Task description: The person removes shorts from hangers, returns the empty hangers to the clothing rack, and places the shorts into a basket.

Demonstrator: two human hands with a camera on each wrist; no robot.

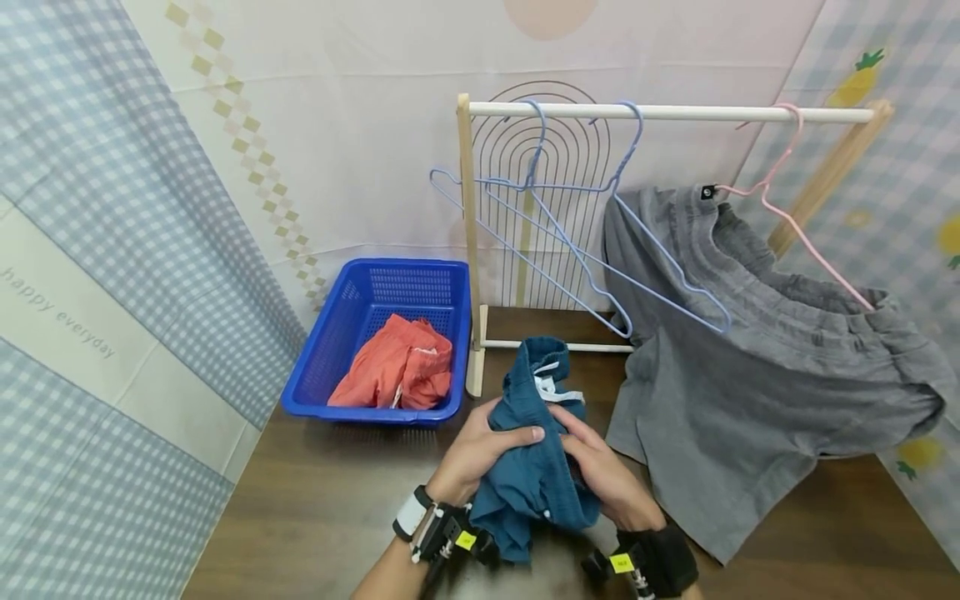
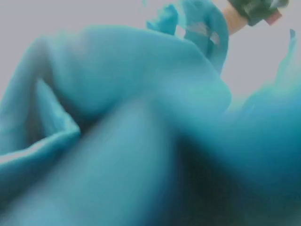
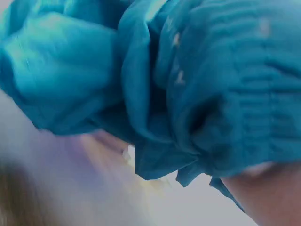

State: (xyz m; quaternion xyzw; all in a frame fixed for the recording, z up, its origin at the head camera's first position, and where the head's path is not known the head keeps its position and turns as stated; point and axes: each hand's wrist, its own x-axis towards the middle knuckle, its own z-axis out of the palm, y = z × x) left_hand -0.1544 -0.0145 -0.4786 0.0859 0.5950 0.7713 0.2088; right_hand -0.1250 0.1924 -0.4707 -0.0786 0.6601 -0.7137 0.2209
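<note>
Bunched teal shorts (image 1: 525,479), with a gathered elastic waistband and a white drawstring (image 1: 551,387), are held between both hands over the table. My left hand (image 1: 472,450) grips the left side, thumb lying across the front of the waistband and fingers behind the cloth. On the other side my right hand (image 1: 603,475) holds the waistband near its opening, with part of the hand hidden by fabric. In the left wrist view, blurred teal cloth (image 2: 127,66) fills most of the picture. Gathered waistband folds (image 3: 254,94) cover much of the right wrist view.
A blue basket (image 1: 300,400) holding a coral garment (image 1: 397,358) stands at left. Behind the hands is a rack with a white rod (image 1: 697,112). Two blue hangers (image 1: 542,137) hang there, and grey shorts (image 1: 720,400) hang at right on a pink hanger (image 1: 813,237).
</note>
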